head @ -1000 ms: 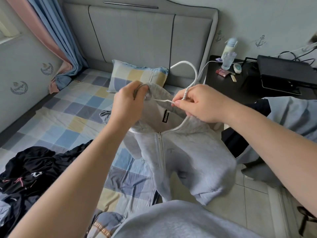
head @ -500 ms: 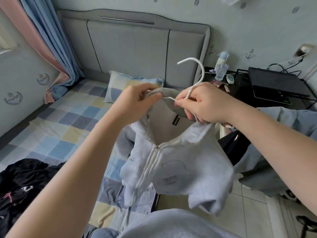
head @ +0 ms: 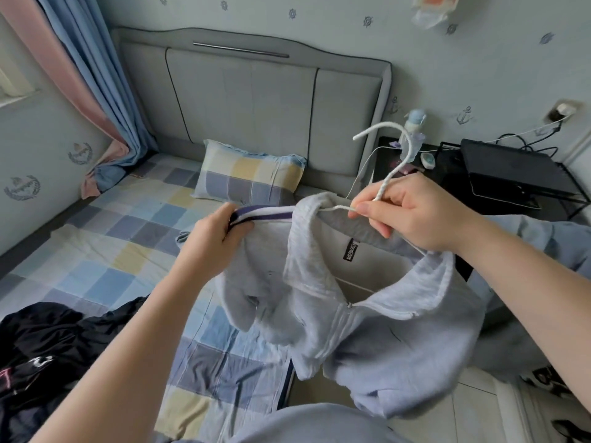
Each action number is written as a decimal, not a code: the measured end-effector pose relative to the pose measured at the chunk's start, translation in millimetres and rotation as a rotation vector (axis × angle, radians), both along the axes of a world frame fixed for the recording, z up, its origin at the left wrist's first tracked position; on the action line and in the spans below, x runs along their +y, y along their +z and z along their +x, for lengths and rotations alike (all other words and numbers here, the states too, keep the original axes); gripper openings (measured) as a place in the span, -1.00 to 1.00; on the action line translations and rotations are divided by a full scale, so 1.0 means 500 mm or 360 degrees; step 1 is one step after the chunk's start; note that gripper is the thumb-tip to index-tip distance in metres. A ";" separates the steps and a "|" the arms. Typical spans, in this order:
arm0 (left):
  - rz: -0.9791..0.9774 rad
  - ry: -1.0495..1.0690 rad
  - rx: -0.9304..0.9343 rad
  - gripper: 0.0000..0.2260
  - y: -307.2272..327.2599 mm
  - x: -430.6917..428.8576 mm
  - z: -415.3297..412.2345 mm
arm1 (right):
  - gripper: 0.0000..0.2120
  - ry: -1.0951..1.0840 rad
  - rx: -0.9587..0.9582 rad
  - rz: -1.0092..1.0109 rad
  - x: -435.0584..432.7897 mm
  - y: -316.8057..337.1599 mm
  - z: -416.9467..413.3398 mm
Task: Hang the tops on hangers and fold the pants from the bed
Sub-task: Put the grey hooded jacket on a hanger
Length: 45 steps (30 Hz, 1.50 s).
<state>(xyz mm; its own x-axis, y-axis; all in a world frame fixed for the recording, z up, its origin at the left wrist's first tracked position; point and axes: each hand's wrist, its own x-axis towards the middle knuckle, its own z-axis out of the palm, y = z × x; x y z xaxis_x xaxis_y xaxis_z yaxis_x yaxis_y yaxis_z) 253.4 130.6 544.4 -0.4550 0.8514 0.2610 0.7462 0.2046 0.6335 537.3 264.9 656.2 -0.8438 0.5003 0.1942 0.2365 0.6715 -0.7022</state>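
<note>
A light grey zip-up top hangs in the air over the right edge of the bed. A white wire hanger sits inside its collar, hook pointing up. My right hand pinches the hanger's neck just below the hook. My left hand grips the top's left side at a purple-and-white striped band. A pile of black clothes lies on the bed at the lower left.
A checked pillow leans against the grey headboard. A dark bedside table at the right holds a bottle and a black device with cables. More grey and dark garments lie at the right.
Both hands have lifted the top higher and spread it. My left hand shifted from the collar to the striped band. The view tilted up toward the wall.
</note>
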 end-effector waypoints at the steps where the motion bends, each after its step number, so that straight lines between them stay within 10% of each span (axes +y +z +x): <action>1: 0.0004 -0.0047 0.0061 -0.89 -0.004 -0.006 -0.002 | -0.72 -0.0004 -0.0017 -0.0048 0.003 -0.003 0.007; 8: 0.0379 -0.0191 0.0106 -0.93 0.009 -0.032 -0.032 | -0.81 -0.0053 -0.0227 -0.0182 0.034 -0.023 0.054; 18: 0.0004 -0.0562 0.0102 -0.58 0.065 -0.015 0.085 | -0.80 -0.0049 -0.0184 0.0090 -0.003 -0.053 -0.014; 29: 0.0238 -0.0121 -0.0072 -0.50 0.019 -0.031 0.078 | -0.80 -0.0158 -0.0044 -0.0221 0.035 -0.107 -0.015; 32: 0.0323 -0.0056 -0.0173 -0.55 0.029 -0.050 0.045 | -0.61 -0.0140 -0.0390 -0.0475 0.074 -0.155 0.067; 35: 0.0365 -0.0047 -0.0199 -0.56 0.042 -0.057 0.027 | -0.87 -0.0178 -0.0837 -0.0666 0.094 -0.213 0.114; 45: 0.0178 -0.0091 -0.0047 -0.49 0.044 -0.061 -0.007 | -0.89 -0.0743 -0.0342 -0.0182 0.122 -0.183 0.098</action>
<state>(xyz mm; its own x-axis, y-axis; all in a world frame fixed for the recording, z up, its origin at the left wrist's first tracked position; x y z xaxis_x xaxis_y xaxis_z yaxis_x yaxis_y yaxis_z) 249.9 99.9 566.1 -0.4155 0.8426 0.3427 0.7352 0.0892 0.6720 586.4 326.2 564.9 -0.5407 0.8404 -0.0363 0.6389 0.3822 -0.6676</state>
